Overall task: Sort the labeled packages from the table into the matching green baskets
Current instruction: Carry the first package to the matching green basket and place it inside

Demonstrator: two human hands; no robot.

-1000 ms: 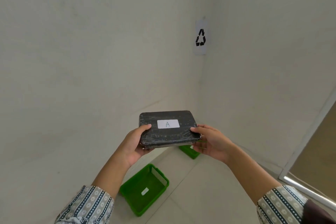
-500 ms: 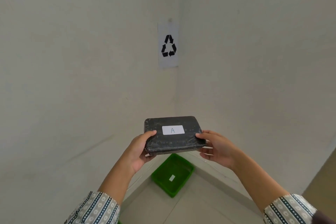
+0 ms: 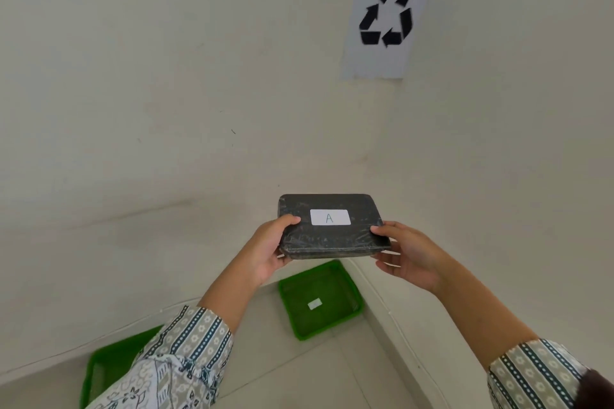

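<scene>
I hold a flat black wrapped package [image 3: 332,236] level in front of me, its white label marked "A" facing up. My left hand [image 3: 269,249] grips its left edge and my right hand [image 3: 408,252] grips its right edge. Below the package, in the floor corner, sits a green basket [image 3: 319,289] with a small white label inside whose letter I cannot read. A second green basket [image 3: 106,365] lies at the lower left along the wall, partly hidden by my left sleeve.
Two pale walls meet in a corner straight ahead. A white sheet with a black recycling symbol [image 3: 387,13] hangs on the wall near that corner. The floor is light tile with a skirting line [image 3: 392,315] running toward me on the right.
The view has swung closer to the corner; the recycling sign looms larger at upper right. The corner basket now lies below the package, and the second basket has re-entered at lower left. My grip is unchanged.
</scene>
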